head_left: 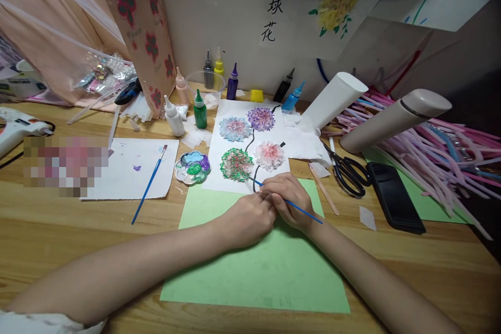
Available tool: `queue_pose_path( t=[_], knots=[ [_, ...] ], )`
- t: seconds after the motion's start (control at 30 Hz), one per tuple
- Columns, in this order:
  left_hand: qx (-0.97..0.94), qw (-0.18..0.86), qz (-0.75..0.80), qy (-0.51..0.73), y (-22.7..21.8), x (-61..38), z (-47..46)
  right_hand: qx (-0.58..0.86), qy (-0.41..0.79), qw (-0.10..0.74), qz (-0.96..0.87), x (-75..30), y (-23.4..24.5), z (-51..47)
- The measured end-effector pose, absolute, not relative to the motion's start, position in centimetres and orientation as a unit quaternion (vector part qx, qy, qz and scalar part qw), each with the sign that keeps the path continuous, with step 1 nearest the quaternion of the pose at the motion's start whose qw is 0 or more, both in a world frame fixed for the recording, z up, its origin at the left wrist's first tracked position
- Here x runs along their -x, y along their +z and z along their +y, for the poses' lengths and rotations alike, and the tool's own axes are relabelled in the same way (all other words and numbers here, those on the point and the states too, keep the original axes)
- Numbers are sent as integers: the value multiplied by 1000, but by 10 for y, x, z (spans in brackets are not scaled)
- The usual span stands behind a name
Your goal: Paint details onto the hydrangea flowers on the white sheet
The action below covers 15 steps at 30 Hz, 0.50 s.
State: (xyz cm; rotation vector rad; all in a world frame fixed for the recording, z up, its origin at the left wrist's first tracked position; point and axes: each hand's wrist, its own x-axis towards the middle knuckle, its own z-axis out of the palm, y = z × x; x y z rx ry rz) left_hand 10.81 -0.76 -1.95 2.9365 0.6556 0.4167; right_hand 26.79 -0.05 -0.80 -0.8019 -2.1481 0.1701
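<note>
My right hand is closed around a thin blue paintbrush, whose tip reaches to the green and pink paper flower. Closed and curled, my left hand rests against the right one; whether anything is in its fingers is hidden. The flower is one of several puffy flowers on a white sheet, with a purple flower, a blue one and a pale pink one. Dark stems are drawn between them. Left of the sheet lies a flower-shaped palette with green, blue and purple paint.
Green paper lies under my hands. A second brush rests on white paper at left. Paint bottles stand behind. Black scissors, a phone and pipe cleaners lie right. A glue gun is far left.
</note>
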Motion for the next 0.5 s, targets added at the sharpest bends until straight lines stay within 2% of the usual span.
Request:
queue_pose_path(
  t=[0.5],
  knots=[
    [-963, 27, 214, 164, -19, -108, -8, 330, 51, 416, -846, -269, -9, -1]
  ],
)
